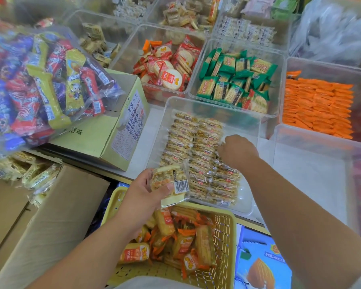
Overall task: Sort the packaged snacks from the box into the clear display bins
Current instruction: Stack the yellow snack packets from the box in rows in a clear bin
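My left hand (143, 191) grips a small stack of clear-wrapped yellow cracker packs (171, 182) just above the near edge of a clear display bin (246, 122). Inside that bin lie rows of the same cracker packs (194, 147). My right hand (237, 150) reaches down into the bin, its fingers curled onto the packs at the right side of the rows; what the fingertips hold is hidden. More of these packs (27, 174) spill from a brown cardboard box (56, 205) at the left.
A yellow plastic basket (223, 236) of orange-wrapped snacks sits below my hands. A yellow-green carton (113, 134) carries a big bag of mixed candy bars (40, 84). Bins of red rice crackers (169, 67), green cracker packs (236, 80) and orange packs (317, 107) stand behind.
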The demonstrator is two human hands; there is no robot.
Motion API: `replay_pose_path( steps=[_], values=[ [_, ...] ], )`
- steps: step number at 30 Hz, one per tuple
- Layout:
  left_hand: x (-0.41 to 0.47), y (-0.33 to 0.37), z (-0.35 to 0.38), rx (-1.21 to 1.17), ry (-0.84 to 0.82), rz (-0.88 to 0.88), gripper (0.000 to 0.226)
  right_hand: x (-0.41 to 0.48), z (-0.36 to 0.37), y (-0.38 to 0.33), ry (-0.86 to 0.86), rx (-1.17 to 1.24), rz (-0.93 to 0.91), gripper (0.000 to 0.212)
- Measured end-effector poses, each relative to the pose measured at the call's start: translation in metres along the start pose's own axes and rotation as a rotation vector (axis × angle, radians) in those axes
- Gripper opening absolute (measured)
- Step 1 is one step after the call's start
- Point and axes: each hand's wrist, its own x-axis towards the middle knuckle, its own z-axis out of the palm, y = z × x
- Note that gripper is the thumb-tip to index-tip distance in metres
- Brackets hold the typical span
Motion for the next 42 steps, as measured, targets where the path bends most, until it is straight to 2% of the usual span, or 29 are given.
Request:
replay_pose_path(
  steps=[2, 3, 6, 8, 10, 13, 15, 16, 18, 21, 23, 26, 28, 30, 32, 34, 36, 38, 42],
  values=[
    [0.001, 0.0, 0.0, -0.007, 0.001, -0.013, 0.029, -0.029, 0.0, -0.006, 0.178, 0.189, -0.094, 0.041],
    [0.0, 0.001, 0.001, 0.002, -0.006, -0.019, 0.033, -0.047, 0.0, -0.011, 0.212, 0.327, -0.162, 0.043],
    [-0.004, 0.009, 0.005, 0.031, -0.027, -0.036, 0.056, -0.102, -0.001, -0.023, 0.09, 0.749, -0.263, 0.05],
    [-0.01, 0.014, 0.008, 0.093, -0.031, 0.029, 0.05, -0.129, 0.001, -0.026, -0.039, 1.0, -0.196, 0.053],
    [-0.02, 0.02, 0.012, 0.266, -0.066, 0.26, 0.04, -0.148, 0.006, -0.025, -0.176, 1.256, -0.114, 0.054],
    [-0.031, 0.024, 0.014, 0.603, -0.114, 0.628, 0.058, -0.164, 0.011, -0.022, -0.354, 1.583, -0.041, 0.06],
    [-0.034, 0.026, 0.017, 0.741, -0.141, 0.797, 0.062, -0.17, 0.013, -0.022, -0.347, 1.649, -0.076, 0.037],
    [-0.036, 0.026, 0.018, 0.779, -0.151, 0.828, 0.062, -0.171, 0.013, -0.022, -0.324, 1.67, -0.087, 0.025],
    [-0.038, 0.028, 0.021, 0.85, -0.119, 0.804, 0.071, -0.172, 0.014, -0.023, -0.28, 1.739, -0.079, 0.024],
    [-0.042, 0.029, 0.02, 0.907, -0.038, 0.618, 0.1, -0.172, 0.014, -0.023, -0.18, 1.83, -0.055, 0.025],
    [-0.043, 0.032, 0.022, 0.71, 0.0, 0.386, 0.097, -0.172, 0.015, -0.021, -0.094, 1.82, -0.066, 0.029],
    [-0.039, 0.032, 0.026, 0.13, 0.0, 0.006, 0.056, -0.174, 0.019, -0.019, 0.001, 1.71, -0.104, 0.026],
    [-0.036, 0.031, 0.028, -0.081, -0.034, -0.106, 0.033, -0.177, 0.02, -0.019, 0.005, 1.653, -0.137, 0.028],
    [-0.037, 0.031, 0.03, -0.136, -0.057, -0.116, 0.029, -0.18, 0.02, -0.02, -0.063, 1.659, -0.204, 0.044],
    [-0.034, 0.031, 0.032, -0.178, -0.022, -0.116, 0.029, -0.183, 0.018, -0.02, -0.086, 1.561, -0.296, 0.06],
    [-0.031, 0.035, 0.033, -0.225, 0.004, -0.133, 0.026, -0.185, 0.018, -0.017, 0.073, 1.273, -0.376, 0.07],
    [-0.026, 0.037, 0.033, -0.244, 0.001, -0.16, 0.028, -0.182, 0.019, -0.016, 0.308, 0.942, -0.44, 0.062],
    [-0.021, 0.04, 0.034, -0.223, -0.037, -0.19, 0.03, -0.178, 0.019, -0.012, 0.458, 0.716, -0.47, 0.048],
    [-0.013, 0.039, 0.035, -0.055, -0.078, -0.192, 0.034, -0.163, 0.016, -0.004, 0.555, 0.606, -0.668, 0.035]
  ],
)
